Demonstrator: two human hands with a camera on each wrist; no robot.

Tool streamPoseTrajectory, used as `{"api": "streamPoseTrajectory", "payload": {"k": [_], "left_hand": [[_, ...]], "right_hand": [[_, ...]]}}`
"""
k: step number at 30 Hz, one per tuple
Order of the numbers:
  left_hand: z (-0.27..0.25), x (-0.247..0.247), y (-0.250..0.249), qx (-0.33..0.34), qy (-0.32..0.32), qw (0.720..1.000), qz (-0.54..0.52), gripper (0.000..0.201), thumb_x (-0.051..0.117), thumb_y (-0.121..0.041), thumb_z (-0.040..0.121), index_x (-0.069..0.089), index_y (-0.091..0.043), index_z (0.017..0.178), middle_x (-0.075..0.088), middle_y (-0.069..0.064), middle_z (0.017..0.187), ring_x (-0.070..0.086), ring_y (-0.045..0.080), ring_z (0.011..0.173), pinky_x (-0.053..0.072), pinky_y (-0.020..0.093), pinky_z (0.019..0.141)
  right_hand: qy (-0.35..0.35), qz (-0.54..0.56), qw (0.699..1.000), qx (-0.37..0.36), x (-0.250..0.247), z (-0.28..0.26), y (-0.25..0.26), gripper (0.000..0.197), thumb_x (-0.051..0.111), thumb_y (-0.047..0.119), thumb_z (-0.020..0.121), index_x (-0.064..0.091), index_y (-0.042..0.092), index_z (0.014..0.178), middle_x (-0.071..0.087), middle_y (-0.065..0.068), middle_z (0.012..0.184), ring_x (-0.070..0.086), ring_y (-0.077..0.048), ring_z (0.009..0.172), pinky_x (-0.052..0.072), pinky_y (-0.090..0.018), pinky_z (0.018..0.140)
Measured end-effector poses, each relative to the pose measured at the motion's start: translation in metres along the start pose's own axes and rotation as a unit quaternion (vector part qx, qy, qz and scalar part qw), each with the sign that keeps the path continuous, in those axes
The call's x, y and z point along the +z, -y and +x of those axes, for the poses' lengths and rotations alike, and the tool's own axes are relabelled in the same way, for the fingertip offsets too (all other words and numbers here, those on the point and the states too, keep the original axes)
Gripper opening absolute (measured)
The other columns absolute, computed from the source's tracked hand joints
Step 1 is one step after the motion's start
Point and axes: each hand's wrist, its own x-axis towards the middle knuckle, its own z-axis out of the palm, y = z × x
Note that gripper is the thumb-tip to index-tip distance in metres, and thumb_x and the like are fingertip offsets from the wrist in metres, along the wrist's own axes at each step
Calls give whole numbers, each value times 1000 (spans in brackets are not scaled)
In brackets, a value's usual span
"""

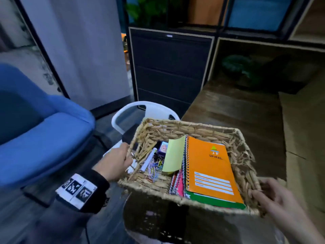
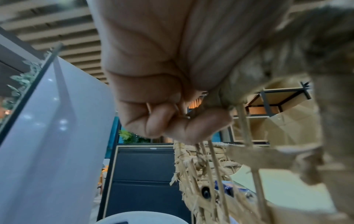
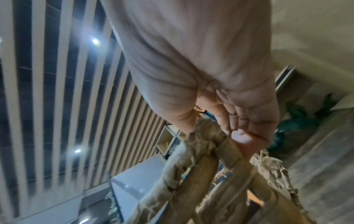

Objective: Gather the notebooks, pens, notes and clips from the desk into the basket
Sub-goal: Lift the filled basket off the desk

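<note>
Basket [image 1: 191, 128] held level; left hand [image 1: 114, 164], right hand [image 1: 281, 201] gripping short ends.

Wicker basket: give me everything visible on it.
The basket is rectangular, woven of tan straw-like fibre, frayed at its right wall. It is tilted, held off any surface: left hand grips its left rim, right hand its right end. Inside lie an orange spiral notebook, yellow notes, clips.

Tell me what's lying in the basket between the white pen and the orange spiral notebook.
In the head view, a heap of coloured paper clips and a yellow sticky-note pad lie between the white pen and the orange notebook.
</note>
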Motion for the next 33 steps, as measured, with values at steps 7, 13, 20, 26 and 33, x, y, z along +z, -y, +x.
{"api": "streamPoseTrajectory", "payload": {"k": [7,13,20,26,33], "left_hand": [[48,-61,75,-54,-54,996,50,13,46,-17,93,39,-9,86,66,24,94,61,38,88,41,36,70],[146,-69,152,-50,-49,994,88,19,46,-18,94,48,1,99,65,27,96,63,40,89,46,40,73],[304,-35,235,-20,-4,993,113,18,38,-19,96,41,-1,96,65,28,101,65,43,92,51,44,79],[414,13,256,-57,90,982,153,25,36,-6,92,39,-2,117,62,22,120,62,39,108,47,42,89],[500,88,282,-102,163,972,139,39,29,-9,98,32,-1,135,56,24,130,56,40,117,45,45,97]], "right_hand": [[52,1,996,-74,63,73,80,21,69,9,80,63,23,95,70,3,89,66,-18,84,53,-38,76],[90,37,994,-50,140,152,133,26,69,14,59,58,24,80,68,1,81,67,-25,81,54,-48,79],[73,62,993,62,254,243,154,34,66,-5,66,52,22,82,65,-1,81,64,-20,77,53,-31,69],[60,-3,987,150,334,309,154,23,71,3,76,54,18,76,59,2,79,61,-13,79,46,-16,63],[56,-81,970,222,402,390,104,32,70,12,70,54,9,98,61,-7,98,62,-24,93,52,-28,71]]}}
